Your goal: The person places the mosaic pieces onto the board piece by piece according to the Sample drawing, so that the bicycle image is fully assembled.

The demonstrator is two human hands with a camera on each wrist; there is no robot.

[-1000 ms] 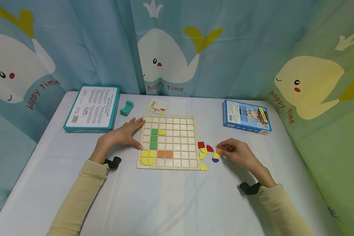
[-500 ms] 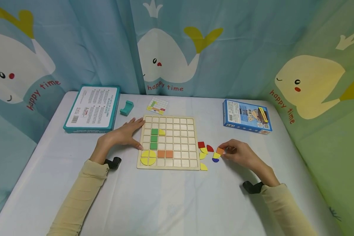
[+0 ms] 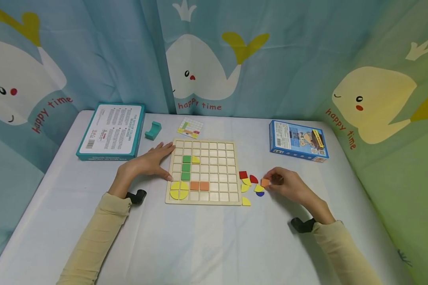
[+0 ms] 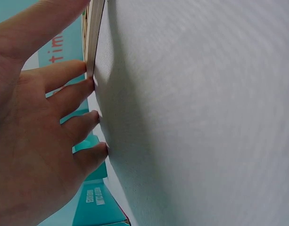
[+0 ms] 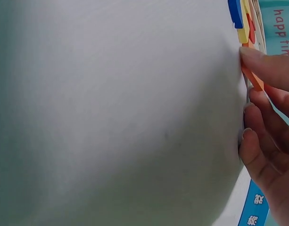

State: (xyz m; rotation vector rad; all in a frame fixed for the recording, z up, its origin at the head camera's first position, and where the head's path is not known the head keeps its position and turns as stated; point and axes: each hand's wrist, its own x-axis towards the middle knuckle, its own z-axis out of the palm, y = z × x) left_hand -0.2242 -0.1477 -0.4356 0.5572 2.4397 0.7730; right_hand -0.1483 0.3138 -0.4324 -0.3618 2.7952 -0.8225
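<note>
The person's right hand (image 3: 287, 184) pinches an orange square tile (image 3: 265, 182) between thumb and fingers, to the right of the wooden grid board (image 3: 219, 170); whether the tile is clear of the table is hard to tell. Just beside it lie a yellow quarter-circle tile (image 3: 258, 188), a blue tile (image 3: 260, 194) and a red quarter-circle tile (image 3: 254, 179), with a red square tile (image 3: 243, 175) near the board's right edge. The left hand (image 3: 146, 161) grasps nothing: its fingers are spread, the fingertips and thumb touching the board's left edge. On the board, three green squares (image 3: 186, 167) form a column, four yellow quarter-circles (image 3: 175, 194) make a disc at the lower left, and two orange squares (image 3: 195, 185) sit to the disc's right. Beyond the board lie a pattern card (image 3: 190, 128) and a teal block (image 3: 153, 130); a teal box (image 3: 110, 128) stands at the left, a blue box (image 3: 299, 139) at the right.
</note>
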